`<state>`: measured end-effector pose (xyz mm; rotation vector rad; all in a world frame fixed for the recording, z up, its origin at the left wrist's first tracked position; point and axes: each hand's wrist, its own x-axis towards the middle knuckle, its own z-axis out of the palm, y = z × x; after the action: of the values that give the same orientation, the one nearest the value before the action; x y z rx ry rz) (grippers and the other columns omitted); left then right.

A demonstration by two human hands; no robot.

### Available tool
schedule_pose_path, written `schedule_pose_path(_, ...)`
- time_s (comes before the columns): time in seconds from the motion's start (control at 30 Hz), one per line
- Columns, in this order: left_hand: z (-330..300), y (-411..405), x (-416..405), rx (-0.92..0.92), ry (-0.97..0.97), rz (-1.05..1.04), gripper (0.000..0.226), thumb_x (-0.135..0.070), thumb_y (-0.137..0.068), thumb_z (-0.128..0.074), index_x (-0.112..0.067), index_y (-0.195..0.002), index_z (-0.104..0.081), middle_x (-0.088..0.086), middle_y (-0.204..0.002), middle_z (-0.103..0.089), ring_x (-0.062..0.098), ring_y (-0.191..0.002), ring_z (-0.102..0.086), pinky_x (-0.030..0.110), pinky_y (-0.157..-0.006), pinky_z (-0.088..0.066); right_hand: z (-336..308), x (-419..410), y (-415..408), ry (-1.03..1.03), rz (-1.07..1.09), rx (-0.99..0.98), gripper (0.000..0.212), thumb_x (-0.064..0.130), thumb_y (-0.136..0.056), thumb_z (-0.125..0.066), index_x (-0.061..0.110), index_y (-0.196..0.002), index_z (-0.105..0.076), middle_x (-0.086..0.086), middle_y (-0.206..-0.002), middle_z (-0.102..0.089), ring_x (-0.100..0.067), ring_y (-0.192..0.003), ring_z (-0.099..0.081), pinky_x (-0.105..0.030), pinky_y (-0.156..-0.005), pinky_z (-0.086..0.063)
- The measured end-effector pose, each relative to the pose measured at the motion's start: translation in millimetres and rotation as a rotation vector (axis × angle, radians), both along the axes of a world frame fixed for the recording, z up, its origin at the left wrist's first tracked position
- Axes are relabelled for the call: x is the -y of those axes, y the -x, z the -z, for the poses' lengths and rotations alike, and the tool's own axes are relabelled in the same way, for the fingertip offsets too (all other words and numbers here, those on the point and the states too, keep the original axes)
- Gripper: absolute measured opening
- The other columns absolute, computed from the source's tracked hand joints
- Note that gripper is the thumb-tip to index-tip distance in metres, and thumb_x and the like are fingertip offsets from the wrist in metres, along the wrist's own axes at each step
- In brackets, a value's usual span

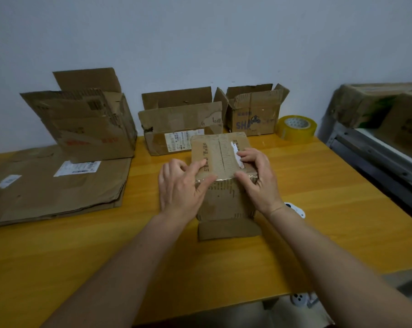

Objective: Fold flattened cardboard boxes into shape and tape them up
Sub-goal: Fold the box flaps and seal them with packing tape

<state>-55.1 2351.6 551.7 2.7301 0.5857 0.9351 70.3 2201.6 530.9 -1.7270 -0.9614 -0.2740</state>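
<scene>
Wall: plain pale grey-blue wall [224,43], dimly lit.
Furniture: glossy orange-yellow wooden table [330,209]; grey metal shelf [370,157] at right.

Both forearms bare, no sleeves; left hand [180,185] and right hand [259,178] wear nothing
</scene>
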Motion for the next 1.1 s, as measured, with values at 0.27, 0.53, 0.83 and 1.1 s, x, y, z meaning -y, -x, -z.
schedule_pose_path(0.27, -9.6, 13.3, -7.4, -0.192, 0.104, 0.017, 0.082, -0.077, -0.066, -0.058, -0.042, -0.138, -0.041, -0.005, -0.109, -0.033, 0.009, -0.101, -0.028, 0.028, -0.083, -0.036, -20.2, 17.1, 8.3, 0.264, -0.077, -0.065, 0.057, 0.044, -0.079, -0.068, 0.02, -0.129, -0.057, 0.006, -0.142, -0.044, -0.007, -0.141, -0.023, -0.033, -0.117, -0.02)
schedule_pose_path(0.53, -12.8, 87.3, -14.1, 0.35, 0.581, -0.033, 0.054, -0.021, -0.091, -0.062, -0.026, -0.14, -0.04, -0.005, -0.095, -0.06, 0.007, -0.11, -0.049, 0.028, -0.101, -0.032, -28.3, -13.9, 47.5, 0.343, 0.281, -0.067, 0.059, 0.045, -0.087, -0.062, 0.015, -0.136, -0.048, 0.0, -0.144, -0.037, -0.016, -0.14, -0.021, -0.034, -0.115, -0.021)
schedule_pose_path(0.83, -60.2, 123.1, -8.2, 0.166, 0.631, 0.143, 0.027, -0.014, -0.088, -0.067, -0.041, -0.091, -0.063, -0.005, -0.077, -0.066, 0.007, -0.074, -0.061, 0.023, -0.064, -0.05, -73.5, -47.6, 55.6, 0.256, 0.419, 0.054, 0.047, 0.051, -0.096, -0.038, 0.016, -0.119, -0.058, -0.005, -0.12, -0.05, -0.021, -0.115, -0.045, -0.03, -0.089, -0.04)
schedule_pose_path(1.1, -43.7, 98.4, 27.8, -0.038, 0.825, 0.192, 0.054, -0.03, -0.089, -0.065, -0.029, -0.139, -0.044, -0.005, -0.07, -0.066, 0.005, -0.073, -0.064, 0.023, -0.074, -0.049, -56.3, -26.9, 28.7, 0.444, 0.31, -0.3, 0.041, 0.046, -0.089, -0.058, 0.02, -0.121, -0.054, -0.001, -0.118, -0.041, -0.024, -0.107, -0.052, -0.037, -0.087, -0.047)
